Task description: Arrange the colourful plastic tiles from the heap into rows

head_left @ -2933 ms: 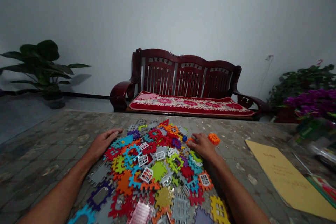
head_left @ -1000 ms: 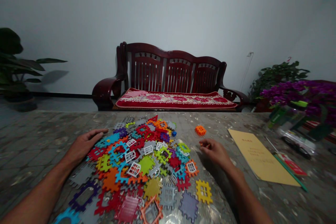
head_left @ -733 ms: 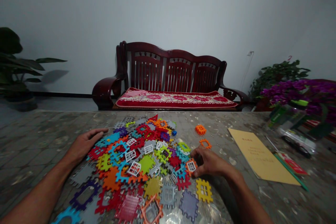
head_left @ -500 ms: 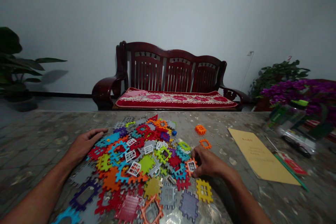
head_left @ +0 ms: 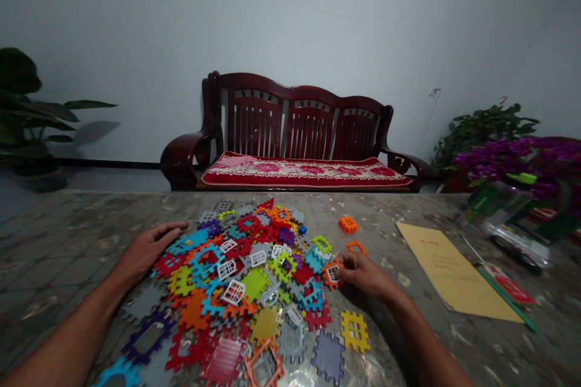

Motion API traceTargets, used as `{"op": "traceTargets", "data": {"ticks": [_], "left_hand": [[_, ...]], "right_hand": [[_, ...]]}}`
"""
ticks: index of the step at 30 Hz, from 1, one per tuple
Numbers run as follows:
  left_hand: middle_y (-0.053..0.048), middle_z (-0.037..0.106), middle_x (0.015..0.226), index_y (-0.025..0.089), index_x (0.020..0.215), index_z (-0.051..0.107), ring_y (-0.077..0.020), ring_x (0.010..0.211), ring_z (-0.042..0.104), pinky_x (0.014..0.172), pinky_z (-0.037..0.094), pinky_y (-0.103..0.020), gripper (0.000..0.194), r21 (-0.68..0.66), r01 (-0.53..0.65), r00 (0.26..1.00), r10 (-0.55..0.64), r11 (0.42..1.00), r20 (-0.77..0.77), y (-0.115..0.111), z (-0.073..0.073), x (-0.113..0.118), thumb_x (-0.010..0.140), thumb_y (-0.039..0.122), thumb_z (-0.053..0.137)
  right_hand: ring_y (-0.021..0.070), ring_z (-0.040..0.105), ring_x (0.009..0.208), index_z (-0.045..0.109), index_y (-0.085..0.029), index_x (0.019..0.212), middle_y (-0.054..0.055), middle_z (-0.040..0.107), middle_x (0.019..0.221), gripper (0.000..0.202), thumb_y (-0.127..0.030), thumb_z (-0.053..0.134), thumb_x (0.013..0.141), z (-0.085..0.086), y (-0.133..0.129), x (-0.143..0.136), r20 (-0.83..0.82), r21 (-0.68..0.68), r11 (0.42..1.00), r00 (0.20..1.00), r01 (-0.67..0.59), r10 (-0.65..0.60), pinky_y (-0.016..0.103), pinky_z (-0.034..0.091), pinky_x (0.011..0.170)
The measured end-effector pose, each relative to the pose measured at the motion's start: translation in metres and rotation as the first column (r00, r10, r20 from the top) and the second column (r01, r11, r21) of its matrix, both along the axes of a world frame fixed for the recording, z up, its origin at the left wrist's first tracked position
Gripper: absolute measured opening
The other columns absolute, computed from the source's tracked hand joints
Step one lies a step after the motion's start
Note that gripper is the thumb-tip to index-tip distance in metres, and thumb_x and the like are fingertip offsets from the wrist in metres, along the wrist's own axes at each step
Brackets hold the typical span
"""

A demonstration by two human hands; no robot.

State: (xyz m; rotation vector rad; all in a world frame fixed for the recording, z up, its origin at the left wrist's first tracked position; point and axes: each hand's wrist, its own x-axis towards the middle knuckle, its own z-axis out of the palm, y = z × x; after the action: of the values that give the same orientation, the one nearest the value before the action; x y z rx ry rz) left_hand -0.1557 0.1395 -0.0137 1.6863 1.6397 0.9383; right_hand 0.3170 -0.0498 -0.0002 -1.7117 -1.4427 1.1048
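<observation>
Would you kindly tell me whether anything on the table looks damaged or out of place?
Nothing looks clearly damaged. Mildly odd: an orange cluster and an orange frame lie apart from the jumbled heap of pieces, beyond the right hand.

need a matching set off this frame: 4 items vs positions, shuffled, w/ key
1. left hand
2. right hand
3. tan folder
4. wooden bench

A. beyond the far edge of the table
B. at an orange piece with a white window insert
C. along the left side of the pile of plastic pieces
D. flat on the tabletop, beside a green pencil

Pairs: 1-C, 2-B, 3-D, 4-A
</observation>
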Motion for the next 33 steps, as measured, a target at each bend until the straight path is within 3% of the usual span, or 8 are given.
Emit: {"op": "traceTargets", "data": {"ticks": [3, 5, 8, 11, 16, 22, 27, 33], "left_hand": [[-0.009, 0.085, 0.109, 0.019, 0.107, 0.081, -0.0308, 0.099, 0.078, 0.087, 0.061, -0.036, 0.056, -0.005, -0.005, 1.000, 0.005, 1.000, 0.007, -0.001, 0.003, 0.002, 0.072, 0.060, 0.063], [-0.010, 0.084, 0.113, 0.019, 0.107, 0.081, -0.0314, 0.104, 0.077, 0.091, 0.060, -0.037, 0.056, 0.000, -0.009, 1.000, 0.009, 1.000, 0.003, -0.002, 0.005, 0.003, 0.072, 0.059, 0.063], [-0.012, 0.083, 0.117, 0.018, 0.107, 0.081, -0.0320, 0.109, 0.076, 0.097, 0.058, -0.038, 0.055, 0.003, -0.007, 1.000, 0.007, 1.000, -0.018, -0.004, 0.009, 0.005, 0.073, 0.057, 0.062], [-0.011, 0.084, 0.113, 0.018, 0.107, 0.081, -0.0317, 0.104, 0.077, 0.094, 0.059, -0.039, 0.055, 0.000, 0.001, 1.000, -0.001, 1.000, -0.027, -0.005, 0.011, 0.005, 0.074, 0.056, 0.061], [-0.010, 0.084, 0.111, 0.020, 0.103, 0.082, -0.0309, 0.102, 0.078, 0.090, 0.061, -0.036, 0.052, 0.031, 0.009, 1.000, -0.008, 0.999, -0.012, -0.005, 0.008, 0.004, 0.073, 0.058, 0.063], [-0.011, 0.084, 0.111, 0.020, 0.102, 0.082, -0.0330, 0.104, 0.077, 0.092, 0.060, -0.039, 0.050, 0.021, -0.007, 1.000, 0.007, 1.000, -0.025, -0.004, 0.009, 0.004, 0.072, 0.056, 0.064], [-0.012, 0.083, 0.115, 0.019, 0.105, 0.081, -0.0328, 0.105, 0.077, 0.093, 0.060, -0.039, 0.052, 0.010, 0.007, 1.000, -0.006, 1.000, -0.014, -0.005, 0.010, 0.004, 0.074, 0.057, 0.063], [-0.011, 0.084, 0.108, 0.019, 0.105, 0.081, -0.0310, 0.098, 0.078, 0.085, 0.062, -0.035, 0.053, 0.010, 0.020, 1.000, -0.020, 1.000, -0.012, -0.004, 0.008, 0.003, 0.074, 0.058, 0.064]], "right_hand": [[0.0161, 0.053, 0.067, 0.055, -0.022, 0.072, 0.001, 0.060, 0.071, 0.020, -0.039, 0.061, 0.080, 0.007, -0.001, -0.006, 0.294, 0.202, 0.979, 0.950, 0.042, -0.101, 0.026, 0.037, 0.062], [0.0178, 0.055, 0.076, 0.058, -0.021, 0.075, 0.003, 0.064, 0.079, 0.013, -0.030, 0.056, 0.085, 0.013, -0.005, -0.011, 0.529, 0.302, 0.953, 0.837, -0.033, -0.139, 0.027, 0.038, 0.068], [0.0195, 0.057, 0.085, 0.063, -0.020, 0.082, 0.006, 0.067, 0.090, 0.010, -0.019, 0.056, 0.087, 0.021, -0.011, -0.018, 0.757, 0.255, 0.955, 0.646, -0.154, -0.098, 0.028, 0.037, 0.072], [0.0207, 0.059, 0.089, 0.065, -0.020, 0.083, 0.008, 0.067, 0.094, 0.011, -0.015, 0.057, 0.088, 0.022, -0.014, -0.023, 0.839, 0.156, 0.965, 0.543, -0.210, -0.018, 0.029, 0.036, 0.072], [0.0216, 0.060, 0.095, 0.068, -0.020, 0.087, 0.008, 0.070, 0.101, 0.016, -0.009, 0.057, 0.088, 0.020, -0.012, -0.026, 0.842, 0.109, 0.962, 0.537, -0.252, 0.045, 0.029, 0.036, 0.074], [0.0241, 0.061, 0.096, 0.071, -0.020, 0.086, 0.007, 0.075, 0.095, 0.013, -0.017, 0.062, 0.093, 0.020, -0.011, -0.026, 0.858, 0.057, 0.953, 0.503, -0.297, 0.105, 0.031, 0.036, 0.076], [0.0250, 0.061, 0.095, 0.073, -0.020, 0.085, 0.008, 0.076, 0.093, 0.010, -0.022, 0.066, 0.093, 0.021, -0.010, -0.023, 0.847, 0.052, 0.957, 0.520, -0.284, 0.109, 0.031, 0.035, 0.073], [0.0235, 0.060, 0.092, 0.071, -0.020, 0.082, 0.008, 0.074, 0.087, 0.026, -0.028, 0.055, 0.102, 0.027, -0.013, -0.028, 0.851, 0.041, 0.949, 0.509, -0.311, 0.130, 0.032, 0.035, 0.072]]}}
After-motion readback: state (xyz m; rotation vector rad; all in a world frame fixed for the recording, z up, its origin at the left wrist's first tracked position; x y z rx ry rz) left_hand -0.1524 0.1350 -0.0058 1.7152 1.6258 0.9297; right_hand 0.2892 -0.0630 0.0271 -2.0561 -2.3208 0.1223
